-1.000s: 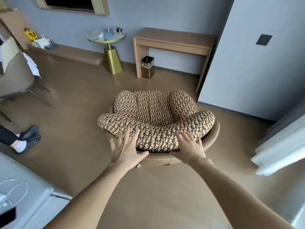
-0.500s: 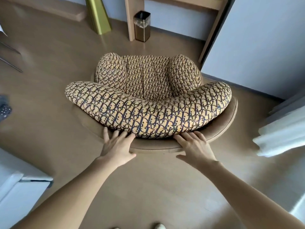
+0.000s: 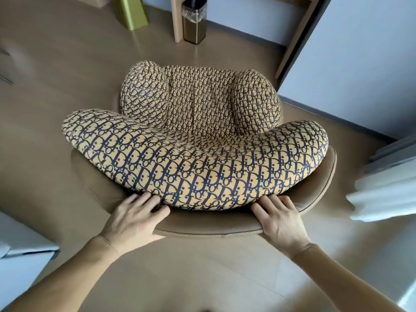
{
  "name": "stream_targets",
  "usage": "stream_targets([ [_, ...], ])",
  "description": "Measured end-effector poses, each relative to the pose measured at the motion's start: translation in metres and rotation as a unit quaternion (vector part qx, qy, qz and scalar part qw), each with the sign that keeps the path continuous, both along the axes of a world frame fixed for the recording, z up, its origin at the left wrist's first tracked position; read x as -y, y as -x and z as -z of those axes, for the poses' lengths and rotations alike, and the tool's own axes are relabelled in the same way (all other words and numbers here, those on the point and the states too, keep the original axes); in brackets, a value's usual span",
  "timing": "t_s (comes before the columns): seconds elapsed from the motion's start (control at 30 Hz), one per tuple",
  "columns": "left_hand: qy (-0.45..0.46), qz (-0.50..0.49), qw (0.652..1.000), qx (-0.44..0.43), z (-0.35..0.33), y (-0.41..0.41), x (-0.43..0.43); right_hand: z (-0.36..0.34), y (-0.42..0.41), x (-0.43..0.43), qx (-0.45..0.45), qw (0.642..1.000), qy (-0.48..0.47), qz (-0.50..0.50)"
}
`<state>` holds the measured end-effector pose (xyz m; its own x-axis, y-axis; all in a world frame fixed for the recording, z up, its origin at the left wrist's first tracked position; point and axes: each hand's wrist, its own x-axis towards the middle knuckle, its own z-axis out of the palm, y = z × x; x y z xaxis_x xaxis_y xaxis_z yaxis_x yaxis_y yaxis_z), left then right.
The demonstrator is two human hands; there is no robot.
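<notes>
A low armchair with a brown leather shell (image 3: 315, 192) stands on the floor below me, its back edge nearest me. A padded cushion (image 3: 193, 163) in a yellow and dark blue letter print covers the seat, the sides and the top of the back. My left hand (image 3: 132, 219) lies palm down on the shell's rim at the left, fingers straight and touching the cushion's lower edge. My right hand (image 3: 279, 221) lies the same way on the rim at the right, its fingertips against the cushion.
A metal waste bin (image 3: 194, 20) stands by a wooden desk leg (image 3: 176, 19) at the back. A green-gold table base (image 3: 132, 12) is to its left. A grey wall (image 3: 360, 64) is at the right, white curtain (image 3: 387, 194) near right, white furniture (image 3: 20, 262) near left.
I have come closer and now look down on the chair. Both hands slid from the cushion's top down onto the brown rim behind it.
</notes>
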<state>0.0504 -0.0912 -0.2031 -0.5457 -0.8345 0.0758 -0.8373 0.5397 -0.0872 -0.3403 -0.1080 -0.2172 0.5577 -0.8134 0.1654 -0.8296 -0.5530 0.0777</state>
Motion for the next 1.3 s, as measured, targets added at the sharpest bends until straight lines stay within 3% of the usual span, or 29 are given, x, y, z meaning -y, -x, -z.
stream_targets([
  [0.2,0.006,0.009,1.000,0.005,-0.008,-0.016,0.039,0.001,-0.011,0.040,0.001,0.997,0.022,-0.071],
  [0.57,0.040,0.026,0.999,-0.012,-0.002,-0.027,0.153,-0.006,-0.020,0.155,-0.011,0.997,0.029,-0.069],
  [1.3,0.100,0.076,0.992,-0.031,0.009,-0.081,0.466,0.011,-0.066,0.437,0.019,0.996,0.071,-0.049],
])
